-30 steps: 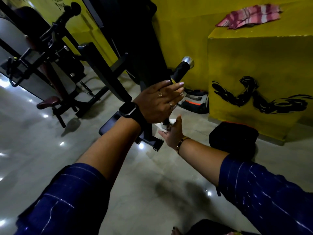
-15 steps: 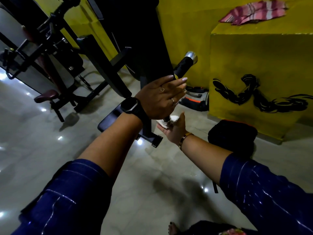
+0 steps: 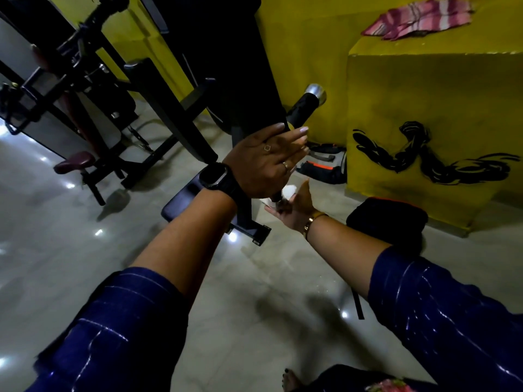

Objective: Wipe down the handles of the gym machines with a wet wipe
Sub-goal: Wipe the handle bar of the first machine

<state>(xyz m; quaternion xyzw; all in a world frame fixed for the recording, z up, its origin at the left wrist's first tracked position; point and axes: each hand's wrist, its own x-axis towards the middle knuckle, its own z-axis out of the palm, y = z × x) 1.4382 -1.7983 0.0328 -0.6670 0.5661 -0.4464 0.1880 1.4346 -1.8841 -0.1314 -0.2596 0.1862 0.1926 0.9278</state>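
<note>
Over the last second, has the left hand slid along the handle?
No. The left hand lies just as far below the silver cap as it did before; only the camera has shifted a little.

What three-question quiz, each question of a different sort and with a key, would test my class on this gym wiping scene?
1. True or false: the wet wipe is at the silver-capped top end of the handle.
2. Which wrist wears the black watch? A: the left hand's. B: the right hand's. C: neither.
3. Fill in: the striped cloth lies on top of the yellow ____.
Key: 1 false, it is at the lower end, in the right hand. 2 A. 3 ledge.
</note>
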